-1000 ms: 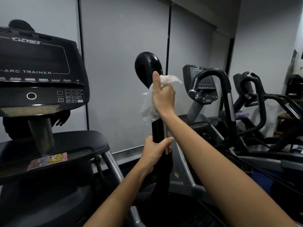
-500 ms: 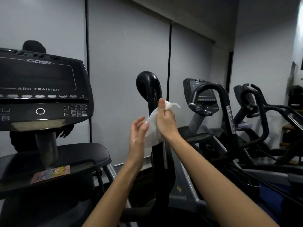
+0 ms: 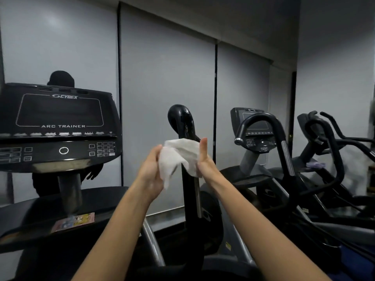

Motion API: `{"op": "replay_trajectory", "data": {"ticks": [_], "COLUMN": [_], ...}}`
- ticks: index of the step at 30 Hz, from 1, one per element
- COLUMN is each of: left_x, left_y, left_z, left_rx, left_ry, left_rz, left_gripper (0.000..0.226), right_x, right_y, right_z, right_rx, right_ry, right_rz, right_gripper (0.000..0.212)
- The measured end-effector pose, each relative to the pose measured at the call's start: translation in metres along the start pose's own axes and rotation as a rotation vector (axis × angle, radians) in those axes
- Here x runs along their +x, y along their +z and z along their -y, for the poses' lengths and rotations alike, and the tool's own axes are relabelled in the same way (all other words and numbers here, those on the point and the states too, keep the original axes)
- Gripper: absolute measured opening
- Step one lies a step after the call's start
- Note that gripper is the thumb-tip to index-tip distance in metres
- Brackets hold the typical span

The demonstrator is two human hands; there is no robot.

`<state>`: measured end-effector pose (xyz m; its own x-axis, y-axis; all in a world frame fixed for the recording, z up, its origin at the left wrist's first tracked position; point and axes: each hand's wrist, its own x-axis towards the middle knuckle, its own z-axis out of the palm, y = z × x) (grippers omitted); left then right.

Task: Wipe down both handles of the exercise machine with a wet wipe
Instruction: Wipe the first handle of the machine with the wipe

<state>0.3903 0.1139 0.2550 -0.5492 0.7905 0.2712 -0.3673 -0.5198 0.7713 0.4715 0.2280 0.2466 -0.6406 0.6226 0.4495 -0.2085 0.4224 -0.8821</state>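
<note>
Wipe stretched between both hands at the right handle

The black handle (image 3: 185, 126) rises behind the white wet wipe (image 3: 178, 157); left hand (image 3: 151, 171) and right hand (image 3: 205, 162) each pinch an edge, probably refolding it for a fresh face.

Colourful packet (image 3: 73, 222); neighbouring machines (image 3: 263, 142).

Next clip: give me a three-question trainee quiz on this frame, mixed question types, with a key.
1. True or false: the wet wipe is stretched between the left hand and the right hand.
2. The wipe is in front of: A) the console B) the black handle C) the colourful packet
3. What model name is printed on the console?

Key: 1 true; 2 B; 3 Arc Trainer.
</note>
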Motion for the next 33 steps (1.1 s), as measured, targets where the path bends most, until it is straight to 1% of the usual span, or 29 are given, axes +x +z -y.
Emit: {"op": "replay_trajectory", "data": {"ticks": [1, 2, 3, 4, 5, 6, 8, 9, 13, 14, 16, 17, 18, 19, 21, 23, 29, 31, 33], "left_x": [0.002, 0.005, 0.008, 0.011, 0.015, 0.017, 0.023, 0.028, 0.052, 0.057, 0.064, 0.066, 0.069, 0.07, 0.078, 0.087, 0.078, 0.077, 0.08], "left_y": [-0.003, -0.007, -0.01, -0.01, -0.01, -0.006, 0.007, 0.014, 0.037, 0.039, 0.041, 0.041, 0.043, 0.046, 0.055, 0.058, 0.041, 0.04, 0.045], "left_z": [-0.009, -0.017, -0.024, -0.029, -0.031, -0.034, -0.033, -0.031, -0.022, -0.018, -0.007, -0.001, 0.003, 0.004, 0.004, 0.001, 0.017, 0.02, 0.015], "left_rx": [-0.119, -0.174, -0.163, -0.119, -0.05, 0.024, 0.199, 0.293, 0.546, 0.584, 0.679, 0.725, 0.764, 0.797, 0.882, 0.953, 1.064, 1.108, 1.168], "left_ry": [0.005, 0.054, 0.126, 0.195, 0.256, 0.297, 0.355, 0.378, 0.447, 0.487, 0.631, 0.707, 0.759, 0.772, 0.716, 0.67, 0.675, 0.703, 0.739], "left_rz": [-0.064, -0.116, -0.167, -0.205, -0.235, -0.244, -0.185, -0.136, 0.031, 0.056, 0.047, 0.035, 0.031, 0.036, 0.022, 0.007, 0.037, 0.047, 0.018], "left_gripper": [0.032, 0.028, 0.024, 0.021, 0.019, 0.017, 0.014, 0.015, 0.03, 0.029, 0.014, 0.015, 0.028, 0.042, 0.066, 0.08, 0.091, 0.089, 0.083], "right_x": [-0.001, -0.004, -0.007, -0.007, -0.006, -0.008, -0.008, -0.007, -0.003, -0.002, -0.001, -0.001, -0.002, -0.001, 0.0, 0.001, 0.002, 0.004, 0.005], "right_y": [0.001, 0.002, 0.005, 0.008, 0.01, 0.013, 0.016, 0.016, 0.02, 0.02, 0.021, 0.02, 0.02, 0.02, 0.02, 0.019, 0.019, 0.019, 0.019], "right_z": [-0.008, -0.013, -0.017, -0.02, -0.024, -0.025, -0.023, -0.025, -0.031, -0.032, -0.034, -0.036, -0.036, -0.037, -0.037, -0.038, -0.04, -0.041, -0.043], "right_rx": [-0.01, -0.013, -0.014, -0.005, 0.016, 0.064, 0.143, 0.156, 0.186, 0.176, 0.162, 0.161, 0.163, 0.165, 0.178, 0.17, 0.13, 0.12, 0.127], "right_ry": [0.017, 0.022, 0.033, 0.044, 0.051, 0.054, 0.036, 0.037, 0.008, 0.002, -0.012, -0.02, -0.024, -0.025, -0.016, -0.015, -0.076, -0.086, -0.079], "right_rz": [0.005, 0.012, 0.016, 0.011, -0.003, -0.016, -0.046, -0.057, -0.092, -0.103, -0.12, -0.126, -0.131, -0.137, -0.142, -0.135, -0.116, -0.119, -0.12], "right_gripper": [0.088, 0.081, 0.077, 0.078, 0.081, 0.075, 0.049, 0.043, 0.036, 0.034, 0.033, 0.033, 0.034, 0.034, 0.032, 0.032, 0.021, 0.02, 0.021]}}
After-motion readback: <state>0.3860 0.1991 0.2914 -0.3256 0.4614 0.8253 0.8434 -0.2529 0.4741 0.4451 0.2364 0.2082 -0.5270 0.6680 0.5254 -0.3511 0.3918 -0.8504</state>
